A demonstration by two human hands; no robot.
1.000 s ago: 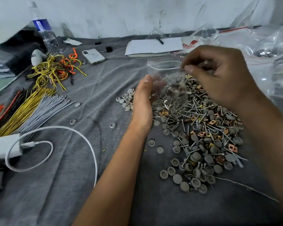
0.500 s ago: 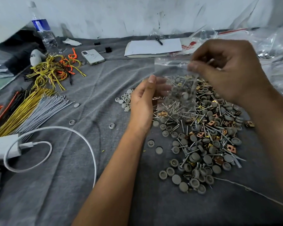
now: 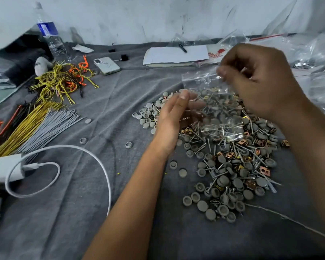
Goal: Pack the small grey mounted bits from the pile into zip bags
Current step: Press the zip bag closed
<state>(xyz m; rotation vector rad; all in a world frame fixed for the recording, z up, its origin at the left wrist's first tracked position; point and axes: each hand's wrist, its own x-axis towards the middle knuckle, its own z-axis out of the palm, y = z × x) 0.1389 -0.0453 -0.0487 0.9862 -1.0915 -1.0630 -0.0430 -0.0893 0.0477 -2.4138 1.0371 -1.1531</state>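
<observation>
Two hands work above the pile (image 3: pixel 233 162) of grey bits on the grey-clothed desk (image 3: pixel 120 109). The right hand (image 3: pixel 259 79) pinches a clear bag (image 3: pixel 210 102) by its top, its grip clamped; the left hand (image 3: pixel 172 119), fingers straight, touches the bag's side.

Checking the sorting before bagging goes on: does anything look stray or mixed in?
Yes. Copper-coloured clips and metal pins are mixed through the grey bit pile, and a few grey caps lie loose on the cloth, apart from the pile. The right hand pinches the clear bag.
</observation>
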